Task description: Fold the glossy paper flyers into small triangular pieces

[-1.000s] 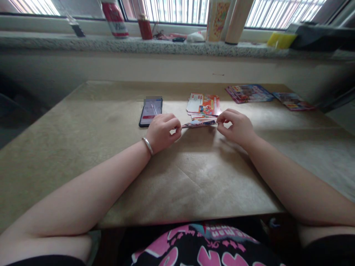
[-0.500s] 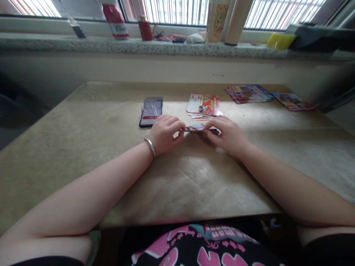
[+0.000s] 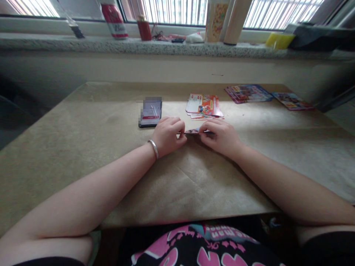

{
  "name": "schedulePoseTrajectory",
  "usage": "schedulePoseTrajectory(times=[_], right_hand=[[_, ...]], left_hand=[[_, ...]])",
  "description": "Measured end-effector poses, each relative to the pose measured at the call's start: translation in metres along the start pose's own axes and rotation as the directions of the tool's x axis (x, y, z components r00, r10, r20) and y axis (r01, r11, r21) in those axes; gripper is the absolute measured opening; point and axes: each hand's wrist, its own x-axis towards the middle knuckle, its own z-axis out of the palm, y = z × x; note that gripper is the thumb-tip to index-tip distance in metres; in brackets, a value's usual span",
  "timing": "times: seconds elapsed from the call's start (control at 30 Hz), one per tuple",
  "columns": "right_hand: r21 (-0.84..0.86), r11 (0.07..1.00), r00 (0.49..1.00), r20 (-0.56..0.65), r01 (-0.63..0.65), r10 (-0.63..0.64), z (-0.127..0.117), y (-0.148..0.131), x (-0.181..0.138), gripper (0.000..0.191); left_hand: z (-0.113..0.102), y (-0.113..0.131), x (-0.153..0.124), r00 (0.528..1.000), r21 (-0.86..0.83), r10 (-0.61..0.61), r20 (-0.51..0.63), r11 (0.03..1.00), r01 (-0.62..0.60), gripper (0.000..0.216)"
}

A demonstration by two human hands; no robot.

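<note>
My left hand (image 3: 166, 135) and my right hand (image 3: 220, 136) meet at the middle of the paper-covered table (image 3: 83, 140). Both pinch a small colourful printed paper (image 3: 194, 131) that lies flat between them, only a short strip showing. The left wrist wears a silver bangle (image 3: 153, 148). Just beyond the hands lies a loose stack of orange and white printed cards (image 3: 203, 106). A phone (image 3: 150, 112) with a lit screen rests left of that stack, close to my left hand.
Two more piles of colourful leaflets (image 3: 248, 93) (image 3: 292, 101) lie at the table's far right. The stone window sill (image 3: 83, 43) behind holds a red can (image 3: 114, 19), a red lighter, a carton, a wooden cylinder and a yellow sponge (image 3: 279, 40).
The paper was held out wider between my hands a second ago. Both hands have drawn closer together and slightly nearer to me, so less of the paper shows.
</note>
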Motion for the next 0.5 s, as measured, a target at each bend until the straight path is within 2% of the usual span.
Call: schedulePoseTrajectory(times=[0.2,0.5], right_hand=[[0.033,0.998,0.998,-0.039,-0.055,0.056,-0.002,0.006,-0.001,0.005],[0.090,0.991,0.991,-0.079,-0.100,0.107,-0.007,0.009,-0.002,0.006]], left_hand=[[0.001,-0.006,0.000,0.999,-0.018,-0.037,0.039,0.999,0.037,0.007],[0.001,-0.013,0.000,0.998,-0.047,-0.064,0.020,0.997,0.065,0.006]])
